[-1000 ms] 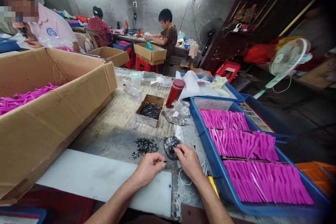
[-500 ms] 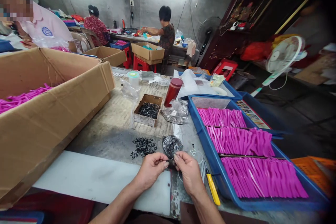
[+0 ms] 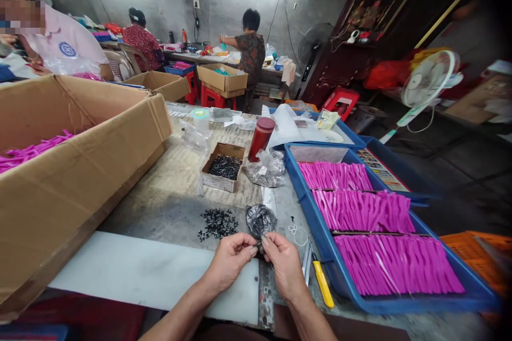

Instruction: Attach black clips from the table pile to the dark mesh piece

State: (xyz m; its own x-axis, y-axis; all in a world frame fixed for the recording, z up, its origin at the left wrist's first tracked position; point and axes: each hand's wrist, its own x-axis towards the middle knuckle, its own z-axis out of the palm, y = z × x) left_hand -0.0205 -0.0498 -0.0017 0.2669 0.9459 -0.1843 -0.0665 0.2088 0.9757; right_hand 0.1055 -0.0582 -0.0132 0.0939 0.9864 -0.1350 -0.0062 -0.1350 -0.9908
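Both forearms rise from the bottom edge of the frame and lean toward each other, so the hands nearly meet at lower centre. The left hand is turned with its back up and its fingers curled, thumb and index finger closed in a narrow pinch on a small black part. The right hand mirrors it, its wrist bent inward and its thumb and index fingertips drawn together at the part's other end; whether they grip that piece or another is too small to tell.

The left wrist is over a white board that spans the lower left. Just above the hands, a dark plastic bag lies near the right fingertips, and a pile of black parts spreads to its left, above the left knuckles. Right of the right forearm, at lower right of centre, is a yellow-handled tool, beside a blue tray filled with rows of magenta plastic strips.
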